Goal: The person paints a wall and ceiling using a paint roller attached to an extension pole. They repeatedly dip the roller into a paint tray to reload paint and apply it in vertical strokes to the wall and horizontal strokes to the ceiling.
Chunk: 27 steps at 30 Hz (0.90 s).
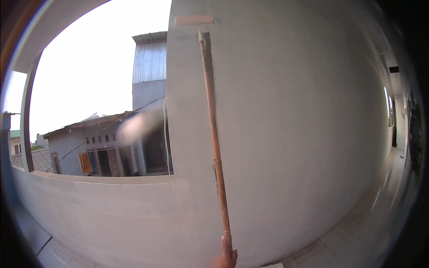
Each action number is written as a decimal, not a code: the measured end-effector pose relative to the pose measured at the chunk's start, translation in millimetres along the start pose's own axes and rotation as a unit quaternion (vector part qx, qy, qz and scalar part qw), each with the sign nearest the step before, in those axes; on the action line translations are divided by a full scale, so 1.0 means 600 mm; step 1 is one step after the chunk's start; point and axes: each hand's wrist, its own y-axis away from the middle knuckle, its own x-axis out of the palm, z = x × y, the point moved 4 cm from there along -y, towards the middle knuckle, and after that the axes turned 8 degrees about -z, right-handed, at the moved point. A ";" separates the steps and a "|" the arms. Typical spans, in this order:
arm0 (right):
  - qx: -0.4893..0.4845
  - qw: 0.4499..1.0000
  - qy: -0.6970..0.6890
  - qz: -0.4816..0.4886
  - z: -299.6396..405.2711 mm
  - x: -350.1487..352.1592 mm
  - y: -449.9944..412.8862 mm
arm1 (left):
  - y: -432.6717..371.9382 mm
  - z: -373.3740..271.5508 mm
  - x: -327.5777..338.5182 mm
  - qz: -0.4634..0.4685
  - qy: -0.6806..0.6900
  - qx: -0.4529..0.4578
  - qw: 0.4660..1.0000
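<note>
At the bottom edge, my left hand (227, 256) is closed around the lower part of a long wooden pole (214, 134), its thumb along the left side. The pole rises up in front of a pale grey wall (285, 117). A whitish handle piece (201, 36) sits at its top end. Just above is a paint roller (193, 19) with a light, peach-toned cover, level near the top of the wall. A narrow dark grey strip (208, 57) with rough edges runs down the wall beside and behind the pole. My right hand is out of view.
Left of the wall is a wide opening with a ledge (100, 179); houses, cables and a hanging orange cloth (85, 163) show outside. A tiled floor (345, 227) runs along the wall's foot to the right. A blurred pale spot lies over the opening.
</note>
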 end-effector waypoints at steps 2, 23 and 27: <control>0.019 0.997 -0.064 0.030 0.085 -0.016 -0.041 | -0.051 -0.013 -0.005 -0.029 -0.077 -0.004 0.997; 0.150 0.984 0.097 0.000 0.257 -0.070 0.007 | -0.719 -0.098 -0.118 -0.054 0.017 -0.171 0.984; 0.193 0.980 0.031 -0.046 0.047 -0.017 0.157 | -0.698 -0.069 -0.105 -0.060 0.103 -0.184 0.976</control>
